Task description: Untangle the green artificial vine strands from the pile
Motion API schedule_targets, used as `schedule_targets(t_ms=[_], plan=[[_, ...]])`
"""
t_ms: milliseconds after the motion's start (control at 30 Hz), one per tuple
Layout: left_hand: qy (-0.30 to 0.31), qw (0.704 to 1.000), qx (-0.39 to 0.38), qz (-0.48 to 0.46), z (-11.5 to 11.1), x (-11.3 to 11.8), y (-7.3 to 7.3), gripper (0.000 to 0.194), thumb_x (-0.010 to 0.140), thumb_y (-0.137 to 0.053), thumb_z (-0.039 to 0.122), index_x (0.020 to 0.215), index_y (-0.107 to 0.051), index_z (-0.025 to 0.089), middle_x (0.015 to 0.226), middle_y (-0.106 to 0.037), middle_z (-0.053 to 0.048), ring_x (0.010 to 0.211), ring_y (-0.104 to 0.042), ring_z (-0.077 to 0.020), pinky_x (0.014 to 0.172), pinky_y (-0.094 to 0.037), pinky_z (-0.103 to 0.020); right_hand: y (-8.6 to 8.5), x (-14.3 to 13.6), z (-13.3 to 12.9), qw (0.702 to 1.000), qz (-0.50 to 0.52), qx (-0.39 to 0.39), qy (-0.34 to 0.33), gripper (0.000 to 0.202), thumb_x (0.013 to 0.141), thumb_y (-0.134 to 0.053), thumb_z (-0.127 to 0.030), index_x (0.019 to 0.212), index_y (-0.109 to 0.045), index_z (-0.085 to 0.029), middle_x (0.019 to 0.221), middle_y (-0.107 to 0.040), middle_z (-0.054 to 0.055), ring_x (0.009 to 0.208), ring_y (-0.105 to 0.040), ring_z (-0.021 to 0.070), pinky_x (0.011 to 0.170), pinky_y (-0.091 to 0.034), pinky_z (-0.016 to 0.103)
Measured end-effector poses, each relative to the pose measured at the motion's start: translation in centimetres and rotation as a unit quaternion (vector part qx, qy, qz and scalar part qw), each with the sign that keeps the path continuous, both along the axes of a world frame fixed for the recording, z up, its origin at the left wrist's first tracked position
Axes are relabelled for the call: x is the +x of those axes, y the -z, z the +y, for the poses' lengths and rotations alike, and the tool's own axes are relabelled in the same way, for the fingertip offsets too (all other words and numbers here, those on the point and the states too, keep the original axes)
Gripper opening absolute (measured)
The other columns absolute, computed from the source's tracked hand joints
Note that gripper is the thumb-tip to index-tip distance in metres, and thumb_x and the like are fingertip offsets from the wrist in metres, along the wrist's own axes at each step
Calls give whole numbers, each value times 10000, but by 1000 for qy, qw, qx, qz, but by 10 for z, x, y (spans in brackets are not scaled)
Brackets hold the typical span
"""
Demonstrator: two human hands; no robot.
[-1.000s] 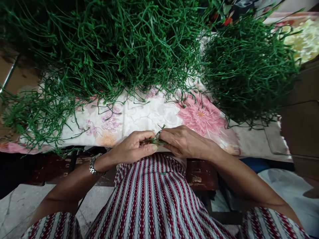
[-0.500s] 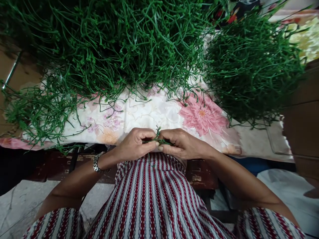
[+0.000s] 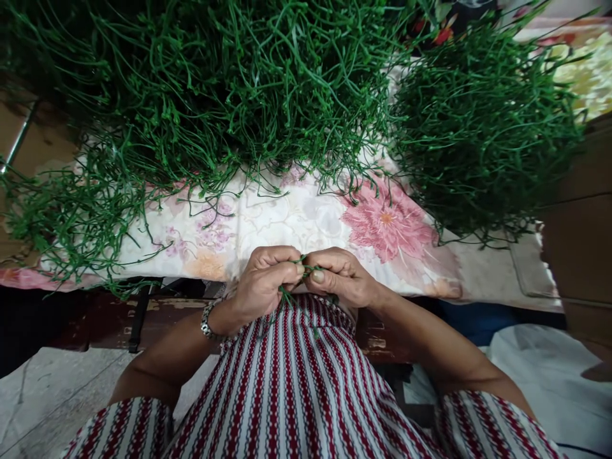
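Observation:
Both hands meet at the table's near edge, just above my striped clothing. My left hand [image 3: 268, 280], with a metal watch on its wrist, pinches thin green plastic stems [image 3: 285, 294]; a few ends hang below its fingers. Close beside it, my right hand [image 3: 340, 275] pinches the same green stems between thumb and forefinger. A short piece of stem shows between the two sets of fingertips. The parts inside the fingers are hidden.
A large heap of green stems [image 3: 229, 89] covers the back of the flowered cloth [image 3: 287, 217]. Another heap [image 3: 482, 134] lies at right, and looser stems [image 3: 81, 223] at left. Cardboard [image 3: 583, 236] stands at the right edge; pale yellow flowers [image 3: 590, 76] are behind.
My left hand has turned, and its wrist has come inward and lower. The small sprig that stuck up between the hands is no longer upright; stem ends now hang below my left fingers.

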State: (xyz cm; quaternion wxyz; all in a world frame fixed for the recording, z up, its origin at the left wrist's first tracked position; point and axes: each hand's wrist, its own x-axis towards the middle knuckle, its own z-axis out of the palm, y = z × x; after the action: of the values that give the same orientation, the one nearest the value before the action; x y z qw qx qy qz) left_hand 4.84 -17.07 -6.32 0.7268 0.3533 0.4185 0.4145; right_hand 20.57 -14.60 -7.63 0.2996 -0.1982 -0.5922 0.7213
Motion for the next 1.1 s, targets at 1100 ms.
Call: schedule_targets(t_ms=[1100], plan=[[21, 998, 19, -52, 2, -11, 1, 304, 754, -613, 301, 546, -476, 126, 453, -377, 55, 417, -311, -34, 420, -237, -177, -5, -5, 9, 996, -19, 81, -22, 319, 884, -438, -298, 603, -368, -163, 525, -298, -65, 454, -267, 39, 440, -223, 181]])
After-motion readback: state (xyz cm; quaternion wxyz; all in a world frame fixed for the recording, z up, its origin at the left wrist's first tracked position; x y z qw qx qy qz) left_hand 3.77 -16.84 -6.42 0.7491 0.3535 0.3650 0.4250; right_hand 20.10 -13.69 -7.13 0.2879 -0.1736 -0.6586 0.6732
